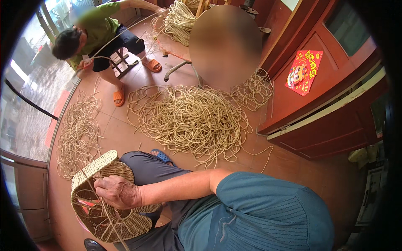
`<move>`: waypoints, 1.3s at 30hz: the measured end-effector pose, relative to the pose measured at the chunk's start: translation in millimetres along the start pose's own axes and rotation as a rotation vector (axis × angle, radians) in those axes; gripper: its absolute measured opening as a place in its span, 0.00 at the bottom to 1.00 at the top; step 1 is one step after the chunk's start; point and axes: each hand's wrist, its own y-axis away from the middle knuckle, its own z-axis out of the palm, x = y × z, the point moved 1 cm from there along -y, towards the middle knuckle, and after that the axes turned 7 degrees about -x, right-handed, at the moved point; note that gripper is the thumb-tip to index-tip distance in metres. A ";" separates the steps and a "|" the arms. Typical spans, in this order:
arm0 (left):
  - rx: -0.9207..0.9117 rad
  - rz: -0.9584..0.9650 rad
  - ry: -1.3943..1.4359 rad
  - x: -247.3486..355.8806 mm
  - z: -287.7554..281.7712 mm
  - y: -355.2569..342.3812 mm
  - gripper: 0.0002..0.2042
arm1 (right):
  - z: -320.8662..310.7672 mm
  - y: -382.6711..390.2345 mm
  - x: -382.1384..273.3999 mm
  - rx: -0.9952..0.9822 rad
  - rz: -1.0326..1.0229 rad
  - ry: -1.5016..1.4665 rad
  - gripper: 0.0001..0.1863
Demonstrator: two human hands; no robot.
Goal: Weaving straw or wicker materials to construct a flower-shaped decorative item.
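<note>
My right hand [119, 191] is closed over the opening of a woven basket-like piece [132, 226], its fingers pinching a thin straw-coloured cord [112, 217]. The piece rests by my lap, with a pale thick band [97, 166] along its upper edge. Loose strands cross its open side, and inside it a bit of red shows. My left hand is out of sight. On the floor beyond my knees lies a large tangled heap of the same cord [192, 121].
A seated co-worker in a green top [98, 25] and orange slippers stretches a cord between both hands. A looser cord pile [77, 134] lies at left, with bundled coils [178, 23] at the back. Red wooden doors [326, 129] stand at right. A blurred round patch hides the upper middle.
</note>
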 end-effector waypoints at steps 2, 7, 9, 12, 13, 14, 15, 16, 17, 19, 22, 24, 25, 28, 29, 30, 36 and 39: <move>-0.006 -0.029 -0.062 4.1 10.8 1.6 0.19 | 2.2 -0.2 -2.2 0.015 0.003 0.006 0.11; 0.097 -0.224 -0.313 29.1 -30.5 74.5 0.18 | 4.9 -0.8 -6.8 -0.005 0.000 0.122 0.05; 0.186 -0.349 -0.473 61.2 -81.2 130.7 0.17 | -14.3 -3.3 7.1 0.063 0.012 0.156 0.03; 0.215 -0.167 -0.475 196.8 29.6 64.3 0.12 | -24.9 -8.1 1.7 -0.048 0.088 0.135 0.06; 0.158 -0.174 -0.413 207.8 43.2 57.3 0.12 | -19.9 -9.8 -0.3 -0.076 0.061 0.084 0.06; 0.096 -0.176 -0.346 214.1 51.8 53.8 0.11 | -13.6 -10.8 -2.7 -0.092 0.053 0.088 0.07; 0.078 -0.203 -0.299 214.4 61.7 52.2 0.11 | -9.1 -10.3 -3.8 -0.102 0.054 0.099 0.08; 0.054 -0.224 -0.249 210.4 68.7 54.2 0.11 | -7.3 -10.7 -7.1 -0.108 0.051 0.106 0.09; 0.048 -0.194 -0.277 208.5 69.6 60.3 0.10 | -4.7 -10.7 -8.6 -0.113 0.047 0.103 0.09; 0.124 -0.230 -0.228 203.0 59.4 71.0 0.09 | -6.0 -9.3 -6.0 -0.123 0.062 0.116 0.09; 0.261 -0.475 -0.030 194.3 13.5 96.2 0.11 | -10.6 -10.9 -4.1 -0.161 0.067 0.183 0.08; 0.347 -0.608 -0.019 155.6 -36.7 127.2 0.14 | -9.1 -11.9 -3.6 -0.141 0.066 0.177 0.08; 0.342 -0.609 -0.033 145.2 -56.5 147.2 0.14 | -8.2 -10.9 -3.5 -0.128 0.051 0.187 0.07; 0.174 -0.687 -0.713 136.9 -76.5 172.1 0.16 | -5.4 -9.8 -3.1 -0.115 0.063 0.167 0.06; 0.164 -0.464 -0.923 150.4 -67.2 168.1 0.17 | -6.8 -8.6 -1.5 -0.118 0.069 0.182 0.06; 0.154 -0.227 -1.117 165.5 -56.0 165.5 0.18 | -7.6 -7.9 -0.2 -0.105 0.081 0.165 0.05; -0.226 -0.092 -0.498 236.3 71.7 118.2 0.15 | -0.5 -8.2 0.5 -0.079 0.098 0.072 0.07; -0.307 -0.167 -0.196 252.6 103.0 103.2 0.11 | -3.5 -9.3 -4.1 -0.077 0.079 0.059 0.06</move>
